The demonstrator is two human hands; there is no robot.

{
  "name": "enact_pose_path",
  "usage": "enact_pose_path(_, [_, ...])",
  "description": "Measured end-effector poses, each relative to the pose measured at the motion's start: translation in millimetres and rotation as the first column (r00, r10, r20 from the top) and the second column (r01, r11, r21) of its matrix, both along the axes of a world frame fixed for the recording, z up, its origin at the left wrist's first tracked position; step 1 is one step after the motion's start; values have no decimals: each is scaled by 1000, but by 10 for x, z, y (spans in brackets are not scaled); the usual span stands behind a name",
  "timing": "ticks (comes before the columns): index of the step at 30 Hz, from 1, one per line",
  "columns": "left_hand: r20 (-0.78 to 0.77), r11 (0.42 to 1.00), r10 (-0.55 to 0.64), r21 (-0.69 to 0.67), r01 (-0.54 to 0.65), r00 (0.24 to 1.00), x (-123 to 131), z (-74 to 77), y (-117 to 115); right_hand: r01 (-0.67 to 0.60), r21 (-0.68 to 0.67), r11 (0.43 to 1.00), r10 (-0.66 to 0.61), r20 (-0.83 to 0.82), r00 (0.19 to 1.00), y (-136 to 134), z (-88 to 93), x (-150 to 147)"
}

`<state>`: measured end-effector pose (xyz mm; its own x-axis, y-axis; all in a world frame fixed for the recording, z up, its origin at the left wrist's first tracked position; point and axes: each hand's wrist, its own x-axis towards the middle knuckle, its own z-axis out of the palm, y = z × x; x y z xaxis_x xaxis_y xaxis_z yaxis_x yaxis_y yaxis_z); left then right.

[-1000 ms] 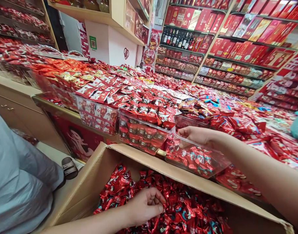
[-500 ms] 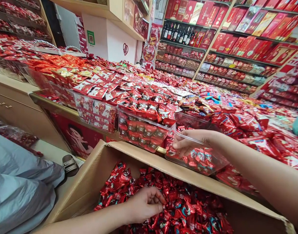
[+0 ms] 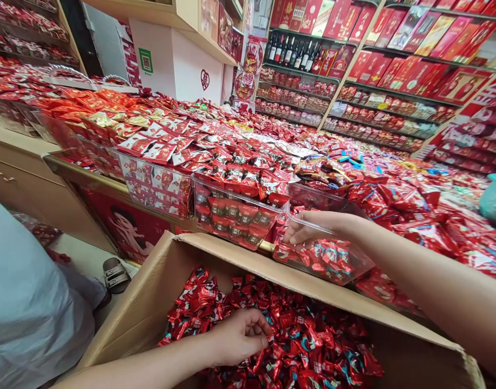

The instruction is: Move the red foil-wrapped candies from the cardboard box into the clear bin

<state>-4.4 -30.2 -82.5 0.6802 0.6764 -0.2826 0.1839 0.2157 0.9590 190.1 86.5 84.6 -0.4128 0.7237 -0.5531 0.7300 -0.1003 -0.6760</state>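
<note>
head view: right hand sits lower in the clear bin, nearer its wrapped sweets; left hand stays curled on red candies in the carton; hands apart, grip unclear.

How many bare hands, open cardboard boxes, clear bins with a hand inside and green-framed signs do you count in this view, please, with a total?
Bare hands: 2 (left hand, right hand)
Open cardboard box: 1
Clear bin with a hand inside: 1
Green-framed sign: 1
Total: 5
The wrapped candies overlap too much to count.
</note>
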Motion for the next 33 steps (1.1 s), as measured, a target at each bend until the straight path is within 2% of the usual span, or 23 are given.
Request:
enact_pose_path(5, [-99,994,-37,97,47,994,-20,-45,-8,-68,-7,998,68,7,998,42,-33,77])
enact_pose_path(12, [-145,986,-79,138,99,986,-42,-129,-27,-45,-118,992,38,-62,997,14,-15,73])
enact_pose_path(14, [-154,984,-89,138,111,984,-42,-136,-30,-29,-95,995,23,-64,998,9,-15,71])
enact_pose_path(19, [-174,982,-91,150,118,981,-35,-128,-31,0,62,998,3,-54,999,35,-13,65])
enact_pose_path(24, [-204,975,-114,164,149,972,-39,-160,-41,-53,50,997,56,-52,997,66,-19,73])
enact_pose_path(30, [-266,956,-151,206,209,952,-54,-225,-45,-17,62,998,19,-31,999,64,-23,71])
enact_pose_path(33, [-291,946,-169,219,238,942,-59,-226,-46,-64,72,995,65,-23,998,66,-22,80])
